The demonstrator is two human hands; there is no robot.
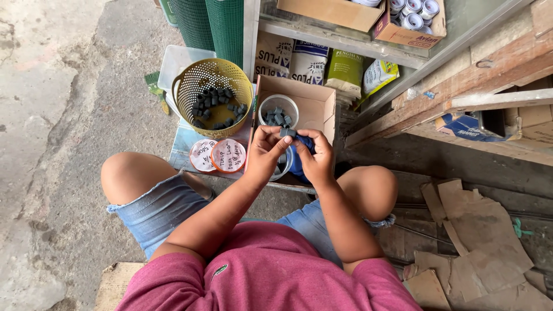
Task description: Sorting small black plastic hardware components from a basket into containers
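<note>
Dark cylindrical fitting (287,133) sits pinched between both hands over the cardboard box (322,103), long axis roughly left-right. Left hand (266,151) fingertips close on its left end; right hand (315,158) grips the right, also wrapped around something blue (298,164).

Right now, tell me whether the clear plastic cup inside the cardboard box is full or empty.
Partly filled: the clear plastic cup stands upright in the cardboard box with small dark pieces covering its bottom, well below the rim.

The left hand (266,151) and right hand (315,156) hide most of the small dark fitting (287,133); its shape stays unclear.
</note>
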